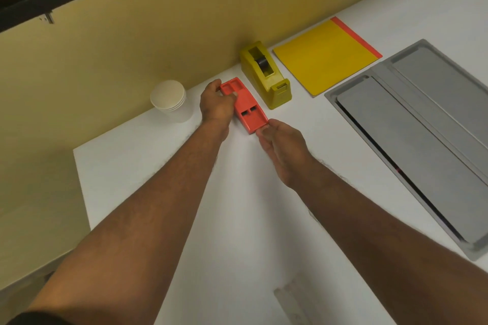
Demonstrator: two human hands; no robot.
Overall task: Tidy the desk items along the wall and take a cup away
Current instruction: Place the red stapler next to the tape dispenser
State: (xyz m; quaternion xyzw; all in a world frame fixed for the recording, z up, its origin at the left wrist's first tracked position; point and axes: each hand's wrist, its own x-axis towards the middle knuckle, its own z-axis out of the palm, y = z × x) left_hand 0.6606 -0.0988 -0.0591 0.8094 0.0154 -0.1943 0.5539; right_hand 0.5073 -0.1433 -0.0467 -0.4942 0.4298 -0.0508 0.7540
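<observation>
While both hands grip: red tray unfilled.

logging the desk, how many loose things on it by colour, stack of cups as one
Red: 1, the organiser tray, held by the left hand and right hand
Yellow: 2, tape dispenser and folder
White: 1, cup stack
Total: 4

Red-orange tray; olive-yellow tape dispenser; yellow folder with red-orange edge strip; white cups; white desk; grey panel; mustard wall.
</observation>
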